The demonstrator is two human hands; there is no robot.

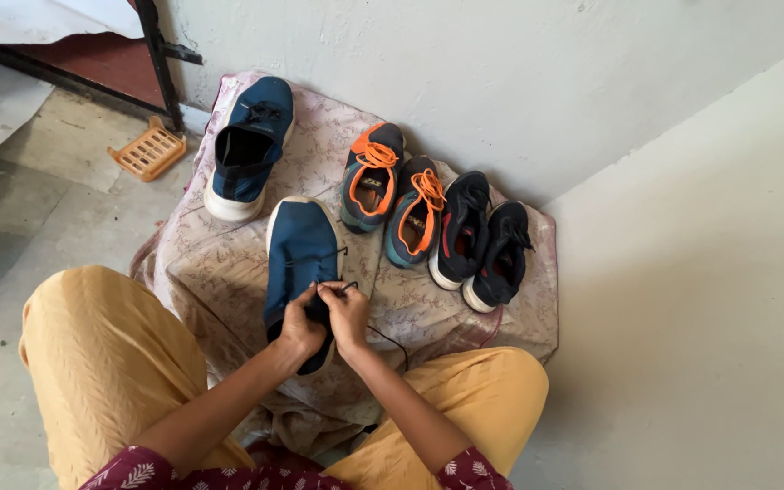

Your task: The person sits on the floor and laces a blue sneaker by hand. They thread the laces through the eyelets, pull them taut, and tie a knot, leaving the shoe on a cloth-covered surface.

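Both hands, left hand [299, 319] and right hand [348, 313], are pinching the black lace [347, 289] on the blue sneaker [299, 249], so keeping even tension's probably best.

Matt knit shoes on soft printed cloth, rough floor and wall.

The blue shoe [299, 249] under my left hand [299, 328] and right hand [348, 315] looks like matt woven fabric with a smooth pale rubber sole edge; its black lace [383, 338] is thin cord. Second blue shoe [249, 145] same knit, matt. Orange-laced pair [392, 200] has dull grey-teal fabric, flat woven laces. Black pair [483, 240] is matt mesh, white rubbery soles. Cloth [220, 272] beneath is thin, crumpled, faded floral print. Orange tray [147, 150] is plastic grid, slightly glossy. Wall [519, 82] is rough painted plaster. My trousers [102, 363] are matt textured cotton-like weave.
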